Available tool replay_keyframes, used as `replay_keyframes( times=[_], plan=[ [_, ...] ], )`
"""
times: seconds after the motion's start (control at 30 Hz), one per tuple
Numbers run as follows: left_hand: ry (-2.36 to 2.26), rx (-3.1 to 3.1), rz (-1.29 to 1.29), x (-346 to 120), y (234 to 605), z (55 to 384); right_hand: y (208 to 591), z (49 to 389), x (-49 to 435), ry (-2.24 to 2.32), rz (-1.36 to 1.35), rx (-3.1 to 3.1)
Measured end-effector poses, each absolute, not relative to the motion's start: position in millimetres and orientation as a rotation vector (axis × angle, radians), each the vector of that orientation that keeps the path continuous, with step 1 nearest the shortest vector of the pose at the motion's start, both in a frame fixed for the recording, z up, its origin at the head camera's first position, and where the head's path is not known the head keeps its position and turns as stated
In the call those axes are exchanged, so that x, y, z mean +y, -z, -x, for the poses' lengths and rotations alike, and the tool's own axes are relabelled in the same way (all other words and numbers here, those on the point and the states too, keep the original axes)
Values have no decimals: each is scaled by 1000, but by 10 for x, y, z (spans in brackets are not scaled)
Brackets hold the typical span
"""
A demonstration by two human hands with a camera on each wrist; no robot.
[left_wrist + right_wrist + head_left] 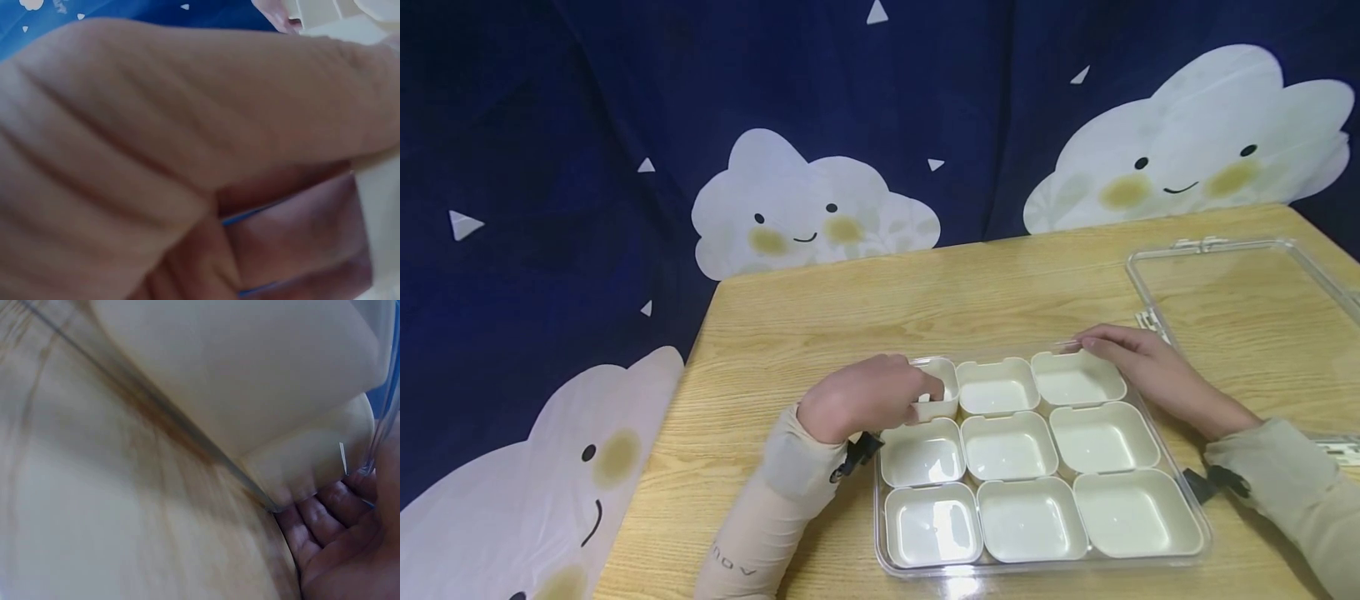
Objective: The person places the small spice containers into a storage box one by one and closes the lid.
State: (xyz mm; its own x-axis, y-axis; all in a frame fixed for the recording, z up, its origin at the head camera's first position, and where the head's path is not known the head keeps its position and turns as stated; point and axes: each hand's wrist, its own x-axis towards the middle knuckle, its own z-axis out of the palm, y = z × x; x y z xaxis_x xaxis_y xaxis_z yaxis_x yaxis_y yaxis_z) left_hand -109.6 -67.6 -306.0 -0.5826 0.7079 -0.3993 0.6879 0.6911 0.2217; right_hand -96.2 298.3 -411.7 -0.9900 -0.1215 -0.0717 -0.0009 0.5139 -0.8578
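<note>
A clear plastic tray (1015, 570) holds cream-coloured small boxes (1007, 450) in three rows of three. At its far left corner, my left hand (868, 396) pinches the wall of one cream box (936, 409), a finger reaching inside; this box sits slightly raised against its neighbours. In the left wrist view the thumb and palm fill most of the picture, and the box edge shows at the right. My right hand (1157, 375) holds the tray's far right corner, its fingers (319, 522) against the outside wall and the thumb near the rim.
A clear lid (1210, 245) with white clips lies on the wooden table (850, 308) to the right. Behind the table hangs a dark blue cloth (625, 83) with smiling clouds.
</note>
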Motion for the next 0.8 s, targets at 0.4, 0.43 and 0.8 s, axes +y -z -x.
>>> replay_keyframes(
  times=[0.4, 0.43, 0.8],
  plan=[
    [-53, 2394, -1069, -629, 3140, 1106, 4132, 969, 3001, 1450, 107, 2660],
    [-51, 2392, -1075, -625, 3150, 1108, 4134, 970, 3000, 1445, 109, 2662],
    [-18, 2383, -1146, -599, 3201, 1114, 4128, 972, 3000, 1460, 122, 2644]
  ],
)
